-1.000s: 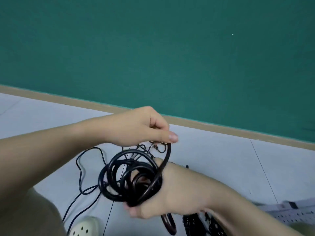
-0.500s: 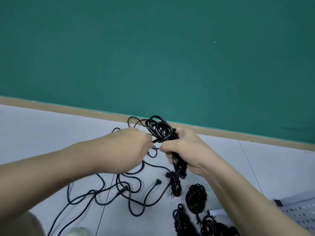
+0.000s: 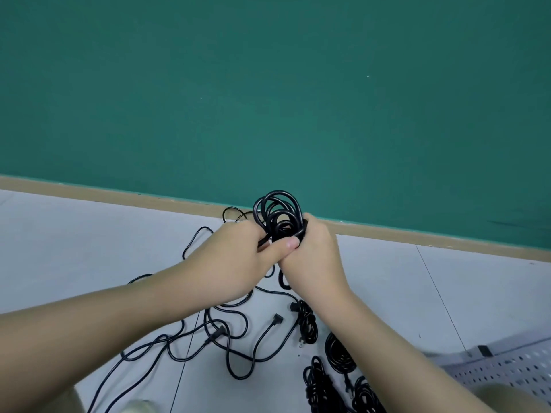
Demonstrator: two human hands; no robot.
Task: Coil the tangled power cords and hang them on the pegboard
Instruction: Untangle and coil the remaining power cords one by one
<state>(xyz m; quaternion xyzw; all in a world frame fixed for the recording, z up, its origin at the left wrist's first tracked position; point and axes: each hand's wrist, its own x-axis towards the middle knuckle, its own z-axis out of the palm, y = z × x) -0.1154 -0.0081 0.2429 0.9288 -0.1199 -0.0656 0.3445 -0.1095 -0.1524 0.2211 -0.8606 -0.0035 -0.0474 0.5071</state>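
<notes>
A green wall (image 3: 268,84) fills the upper view, met by a tan skirting (image 3: 119,196) and a pale tiled floor (image 3: 74,248). At the lower right edge a white pegboard (image 3: 507,366) is seen lying on the floor, with no cords hung on it.

Loose black cords (image 3: 232,347) are spread in a tangle across the floor below the arms, with 3 plug ends visible among them. To their right, about 4 finished bundles (image 3: 340,354) are laid together near the pegboard.

Since 1 second ago the coil (image 3: 278,214) has been drawn from a wide open ring into a tight bunch and raised toward the wall. The hands, which were held one above the other, have been brought side by side and pressed together.

The coil is now held up between both hands, its loops standing above the knuckles. The right hand (image 3: 313,257) is wrapped around the coil's waist. The left hand (image 3: 235,263) is curled beside it, its thumb laid across the strand at the waist; how its fingers lie cannot be told.

It is judged that the tail is being bound around the middle, so this cord is nearly ready to be set with the others. Hanging has not yet been started, and several cords are left to untangle.
</notes>
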